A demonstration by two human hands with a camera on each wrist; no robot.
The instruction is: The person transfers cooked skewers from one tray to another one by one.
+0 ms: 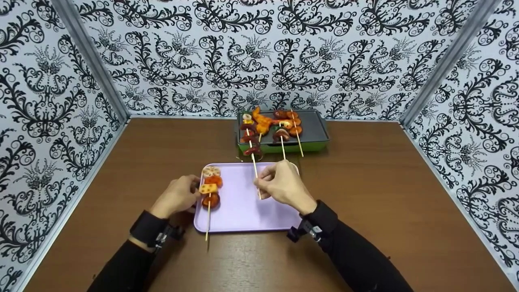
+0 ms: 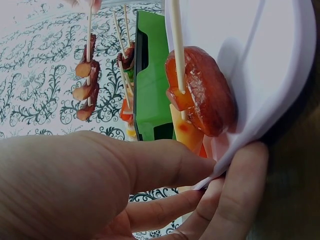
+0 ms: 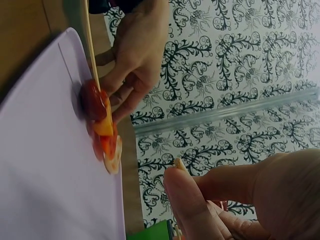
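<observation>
My right hand [image 1: 284, 184] pinches the bare lower end of a skewer [image 1: 254, 164] between thumb and fingers. In the left wrist view the reddish-brown curled pieces [image 2: 86, 92] on this skewer hang clear of the tray. My left hand [image 1: 178, 196] grips the left rim of a lilac tray [image 1: 247, 211], thumb above and fingers below the edge. Along that side of the tray lies another skewer [image 1: 208, 221] with a lotus root slice [image 1: 211, 172], an orange piece, a yellow spotted piece and a glossy brown piece. Its stick reaches past the front rim.
Behind the tray stands a green grill [image 1: 284, 147] with a dark top [image 1: 312, 125]. Several skewers of food lie on it, some sticks jutting over its front. Patterned walls [image 1: 259, 52] enclose the brown table [image 1: 365, 194] at the back and sides.
</observation>
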